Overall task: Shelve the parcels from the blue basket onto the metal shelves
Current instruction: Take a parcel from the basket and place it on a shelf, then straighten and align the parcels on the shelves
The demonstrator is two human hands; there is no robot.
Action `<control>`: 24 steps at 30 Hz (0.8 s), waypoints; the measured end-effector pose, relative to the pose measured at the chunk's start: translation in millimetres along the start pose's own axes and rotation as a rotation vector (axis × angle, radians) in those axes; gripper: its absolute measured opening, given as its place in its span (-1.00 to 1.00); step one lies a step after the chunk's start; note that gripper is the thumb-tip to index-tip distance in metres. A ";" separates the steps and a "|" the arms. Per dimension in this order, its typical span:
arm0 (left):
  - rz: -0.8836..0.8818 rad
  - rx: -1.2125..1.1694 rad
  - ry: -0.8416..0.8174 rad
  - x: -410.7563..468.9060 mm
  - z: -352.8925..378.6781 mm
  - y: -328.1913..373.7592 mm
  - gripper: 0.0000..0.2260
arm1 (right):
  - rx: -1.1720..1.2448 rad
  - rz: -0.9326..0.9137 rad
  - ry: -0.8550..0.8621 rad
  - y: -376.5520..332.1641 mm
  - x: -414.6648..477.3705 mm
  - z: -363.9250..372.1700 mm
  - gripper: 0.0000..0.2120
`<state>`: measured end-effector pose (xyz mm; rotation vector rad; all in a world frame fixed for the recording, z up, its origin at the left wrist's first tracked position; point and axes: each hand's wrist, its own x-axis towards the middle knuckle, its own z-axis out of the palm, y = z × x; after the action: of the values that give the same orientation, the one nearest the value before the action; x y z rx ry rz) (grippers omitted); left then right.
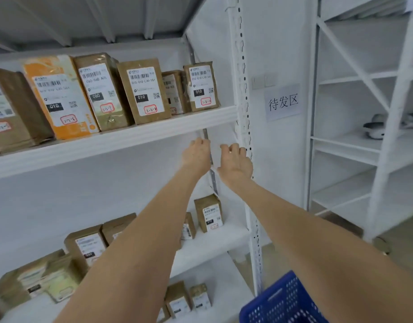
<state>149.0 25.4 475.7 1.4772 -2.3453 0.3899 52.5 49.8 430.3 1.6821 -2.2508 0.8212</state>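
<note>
Both bare arms reach from the lower frame up to its centre. The left hand [196, 154] and right hand [235, 163] are close together, fingers loosely curled, empty.

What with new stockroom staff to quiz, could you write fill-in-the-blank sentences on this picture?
The basket at lower right is ___.
Right of the orange parcel stands a parcel numbered ___ in black.
The left hand and right hand are raised below the upper shelf's ___ end.
Missing: blue; 060; right.
</note>
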 end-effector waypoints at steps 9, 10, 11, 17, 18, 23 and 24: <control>0.184 -0.113 -0.207 -81.0 92.4 52.9 -0.57 | -0.081 0.193 -0.116 69.3 -113.2 43.0 -0.54; 0.217 -0.122 -0.226 -91.2 102.7 63.2 -0.57 | -0.094 0.216 -0.136 80.8 -126.2 46.2 -0.54; 0.248 -0.128 -0.244 -100.9 112.8 74.0 -0.57 | -0.107 0.238 -0.157 92.7 -139.1 48.7 -0.53; 0.354 -0.197 -0.384 -166.7 166.5 142.8 -0.56 | -0.134 0.373 -0.251 161.6 -221.1 60.4 -0.55; 0.377 -0.206 -0.406 -178.5 174.1 154.6 -0.57 | -0.130 0.395 -0.258 173.1 -235.5 61.7 -0.56; 0.443 -0.233 -0.514 -235.9 212.5 215.9 -0.62 | -0.135 0.457 -0.343 234.2 -305.8 65.8 -0.59; 0.459 -0.232 -0.530 -247.6 221.0 228.2 -0.63 | -0.136 0.479 -0.364 246.8 -319.9 66.1 -0.60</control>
<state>11.0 233.4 159.5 1.0098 -3.0251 -0.1990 -63.7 321.2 146.7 1.3318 -2.9494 0.4490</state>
